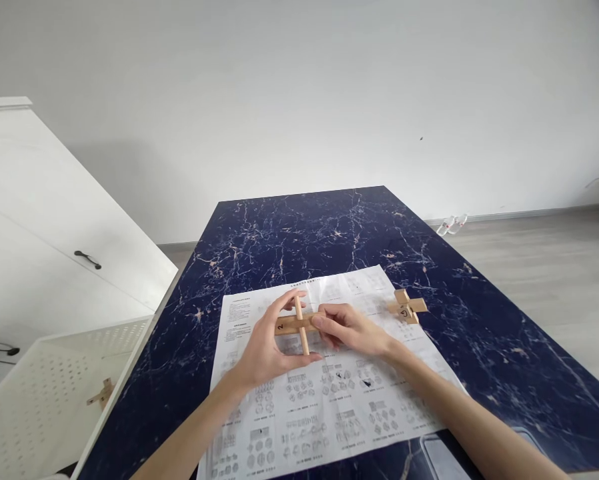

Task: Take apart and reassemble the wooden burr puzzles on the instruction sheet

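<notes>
A flat wooden puzzle piece marked "2" (287, 325) and a narrow wooden stick (305, 343) form a cross above the printed instruction sheet (329, 370). My left hand (264, 343) curves round the cross from the left, fingers at the stick's far end and thumb at its near end. From the right, my right hand (352, 327) pinches the flat piece's right end between thumb and fingers. To the right, an interlocked wooden puzzle (408, 308) with a dark mark rests on the sheet's edge. My fingers hide part of the joint's right side.
The dark blue marbled table (299, 233) lies under the sheet. A white cabinet (69, 220) stands left, above a white perforated surface (44, 380) bearing another wooden cross (102, 393). A pale rectangular object (442, 457) sits by my right forearm. Clear plastic (452, 225) shows beyond the table.
</notes>
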`<act>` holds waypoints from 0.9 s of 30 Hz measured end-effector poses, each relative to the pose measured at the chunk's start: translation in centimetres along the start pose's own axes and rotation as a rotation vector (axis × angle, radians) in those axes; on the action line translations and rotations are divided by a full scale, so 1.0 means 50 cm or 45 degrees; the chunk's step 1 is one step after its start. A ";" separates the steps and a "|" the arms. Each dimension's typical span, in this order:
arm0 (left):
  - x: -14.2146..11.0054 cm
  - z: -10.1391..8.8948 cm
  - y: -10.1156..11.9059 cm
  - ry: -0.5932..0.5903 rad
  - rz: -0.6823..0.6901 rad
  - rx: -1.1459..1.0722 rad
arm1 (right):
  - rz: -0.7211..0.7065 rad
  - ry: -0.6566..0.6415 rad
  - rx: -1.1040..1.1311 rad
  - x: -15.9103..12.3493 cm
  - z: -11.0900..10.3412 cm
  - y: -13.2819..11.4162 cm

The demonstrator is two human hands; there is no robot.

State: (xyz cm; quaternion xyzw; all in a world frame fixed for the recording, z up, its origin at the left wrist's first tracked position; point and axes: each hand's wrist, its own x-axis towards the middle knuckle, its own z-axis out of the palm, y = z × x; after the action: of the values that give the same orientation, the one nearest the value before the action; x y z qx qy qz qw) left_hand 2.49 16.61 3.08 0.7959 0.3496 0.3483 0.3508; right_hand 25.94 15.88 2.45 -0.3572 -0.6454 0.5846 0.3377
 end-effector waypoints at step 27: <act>0.002 -0.002 -0.008 -0.036 0.199 0.263 | -0.048 -0.045 -0.110 -0.013 0.018 -0.010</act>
State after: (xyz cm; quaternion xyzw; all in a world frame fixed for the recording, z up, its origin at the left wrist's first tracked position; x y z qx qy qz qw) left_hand 2.34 16.94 2.83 0.8574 0.3155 0.3255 0.2436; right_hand 25.48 14.86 2.87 -0.3490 -0.6825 0.5559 0.3215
